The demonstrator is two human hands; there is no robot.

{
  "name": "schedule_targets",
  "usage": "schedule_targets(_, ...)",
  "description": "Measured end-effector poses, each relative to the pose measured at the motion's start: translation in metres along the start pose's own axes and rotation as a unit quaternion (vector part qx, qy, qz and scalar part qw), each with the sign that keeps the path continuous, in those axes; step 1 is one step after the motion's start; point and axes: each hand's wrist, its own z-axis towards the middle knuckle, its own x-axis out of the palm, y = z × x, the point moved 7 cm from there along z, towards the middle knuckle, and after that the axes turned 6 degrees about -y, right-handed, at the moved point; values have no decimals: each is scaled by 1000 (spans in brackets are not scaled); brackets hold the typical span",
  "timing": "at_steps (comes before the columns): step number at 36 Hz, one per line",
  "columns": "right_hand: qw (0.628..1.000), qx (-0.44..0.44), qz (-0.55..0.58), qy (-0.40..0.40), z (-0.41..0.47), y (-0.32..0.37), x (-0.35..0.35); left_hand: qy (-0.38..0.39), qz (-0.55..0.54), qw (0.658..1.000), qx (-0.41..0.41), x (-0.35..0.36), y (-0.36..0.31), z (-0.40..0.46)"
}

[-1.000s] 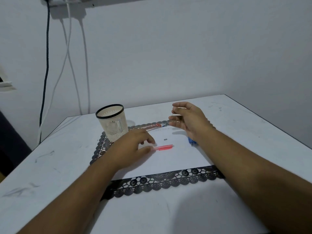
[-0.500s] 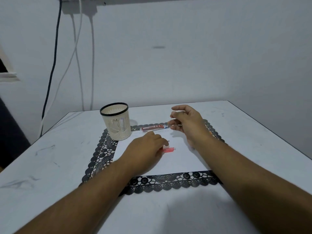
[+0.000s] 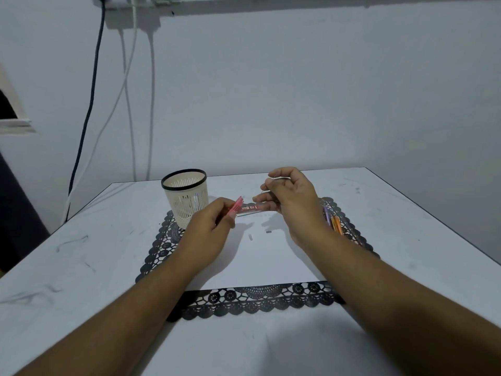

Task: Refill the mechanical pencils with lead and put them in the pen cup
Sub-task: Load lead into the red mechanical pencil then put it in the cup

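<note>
At a white table [image 3: 81, 267], a person's left hand [image 3: 208, 229] grips a pink mechanical pencil [image 3: 235, 206] between thumb and curled fingers, its open end tilted up toward the right hand [image 3: 291, 202]. That hand is raised just beside it with fingers curled, thumb and forefinger pinching what looks like a thin stick of lead [image 3: 267, 185], though the stick is too fine to make out with certainty.

The lead is judged the delicate part: almost weightless, stiff and quick to snap, so it wants a light pinch near the lower end and a straight feed into the barrel. The pencil itself looks light, hard and smooth, best held around the middle as it is now.

A lead case [image 3: 250, 208] with red lettering lies on the sheet of paper [image 3: 257, 261] between the hands, over a black lace mat [image 3: 257, 302]. Two small loose pieces [image 3: 250, 236] rest on the paper nearby, possibly a cap or eraser. More pencils [image 3: 333, 219], purple and orange, lie behind the right wrist.

The slotted cream pen cup [image 3: 185, 198] stands at the mat's far left corner; faint shapes show through its slats, but its contents cannot be made out.
</note>
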Motion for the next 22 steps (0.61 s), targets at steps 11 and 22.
schedule_targets(11, 1000, -14, 16, -17, -7, 7, 1, -9, -16, 1000, -1, -1, -1, -1)
schedule_targets(22, 1000, -23, 0, -6, -16, 1, 10, 1, -4, 1000, 10, 1, -2, -2)
